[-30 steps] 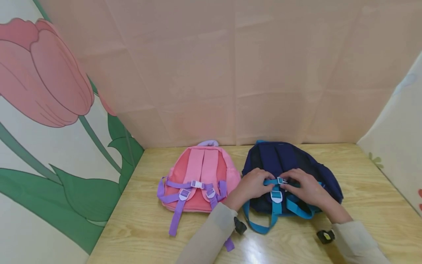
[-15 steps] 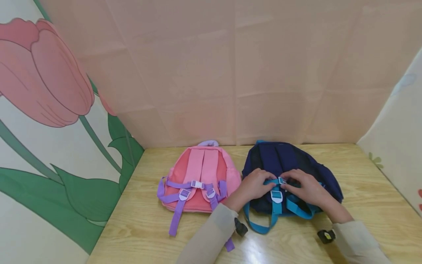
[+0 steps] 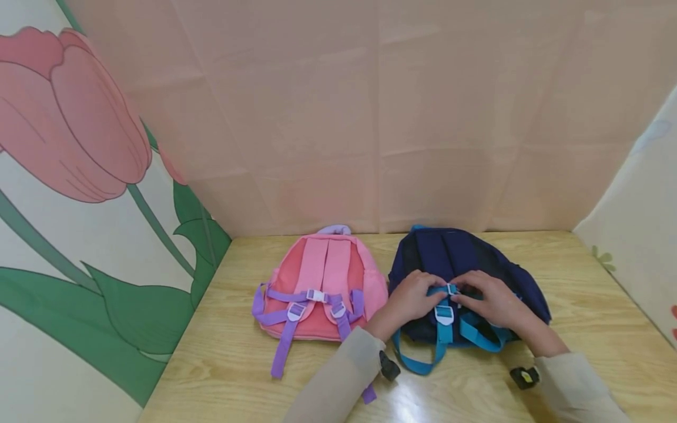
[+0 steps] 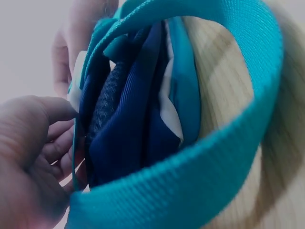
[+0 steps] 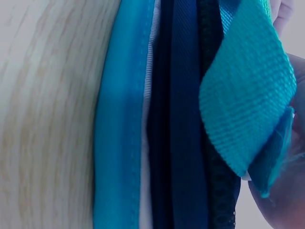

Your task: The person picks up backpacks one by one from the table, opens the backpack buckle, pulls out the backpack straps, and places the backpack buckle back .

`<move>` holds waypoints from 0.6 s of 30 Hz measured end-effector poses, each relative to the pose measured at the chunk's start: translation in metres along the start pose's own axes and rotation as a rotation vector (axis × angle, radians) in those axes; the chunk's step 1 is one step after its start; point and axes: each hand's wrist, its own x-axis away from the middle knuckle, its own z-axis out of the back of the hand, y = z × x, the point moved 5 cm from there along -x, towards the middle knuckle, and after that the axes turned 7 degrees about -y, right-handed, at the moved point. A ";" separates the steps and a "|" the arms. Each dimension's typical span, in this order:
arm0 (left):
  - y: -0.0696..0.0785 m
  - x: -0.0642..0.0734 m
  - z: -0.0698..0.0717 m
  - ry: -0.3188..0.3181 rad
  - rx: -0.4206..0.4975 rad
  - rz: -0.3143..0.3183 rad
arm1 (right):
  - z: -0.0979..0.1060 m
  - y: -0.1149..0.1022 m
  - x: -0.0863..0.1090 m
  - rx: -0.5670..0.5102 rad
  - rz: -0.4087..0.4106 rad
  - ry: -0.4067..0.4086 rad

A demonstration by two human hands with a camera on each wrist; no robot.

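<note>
A navy backpack (image 3: 460,249) with teal straps lies on the table, its strap side up. Across its middle runs a narrow teal chest strap with a small white buckle (image 3: 452,289). My left hand (image 3: 412,299) pinches the strap at the buckle's left side. From the right, my right hand (image 3: 492,299) pinches the buckle's other end between thumb and fingers. The fingertips of both hands nearly meet and partly cover the buckle, so whether its halves are joined cannot be told. In the left wrist view, a teal shoulder strap (image 4: 267,62) loops in front of the backpack.
Left of the navy backpack lies a pink backpack (image 3: 312,258) with purple straps, its white chest buckle (image 3: 316,295) joined. Both are on a wooden table (image 3: 222,352). A beige sheet (image 3: 317,117) hangs behind, and a tulip-printed panel (image 3: 79,117) stands at the left.
My left hand has shifted slightly right along the chest strap, closing the gap to the buckle. My right hand stays nearly in place. Both backpacks have not visibly moved.
</note>
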 end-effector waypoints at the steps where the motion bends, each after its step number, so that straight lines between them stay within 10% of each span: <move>1: -0.001 0.000 0.000 -0.002 -0.004 0.003 | 0.000 0.000 0.000 -0.001 -0.003 -0.002; 18: -0.008 0.003 0.000 -0.013 -0.010 0.017 | -0.002 0.002 0.002 -0.004 -0.022 0.000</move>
